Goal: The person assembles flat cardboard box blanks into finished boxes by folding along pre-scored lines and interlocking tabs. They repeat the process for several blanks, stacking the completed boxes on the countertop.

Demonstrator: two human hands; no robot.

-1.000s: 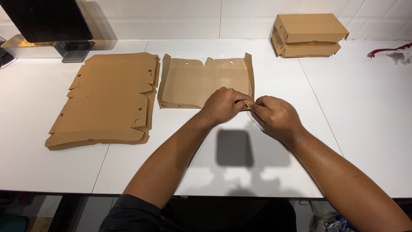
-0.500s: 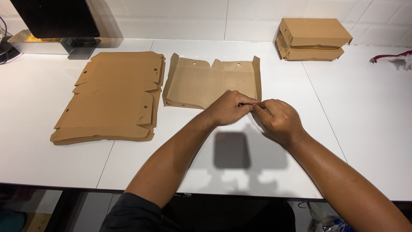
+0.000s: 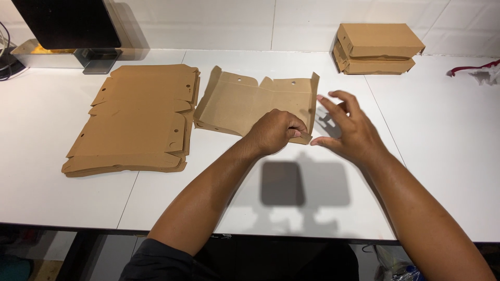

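brown boxes [image 3: 376,48], dark screen [image 3: 70,23]

The left hand [image 3: 275,131] is held curled, knuckles up, fingertips pinched together. The right hand [image 3: 348,129] is held open beside it, fingers spread, thumb pointed toward the left.

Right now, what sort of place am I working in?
Probably a packing station: a stack of flat cardboard blanks, two folded boxes by the wall, and a half-folded blank on a white table.
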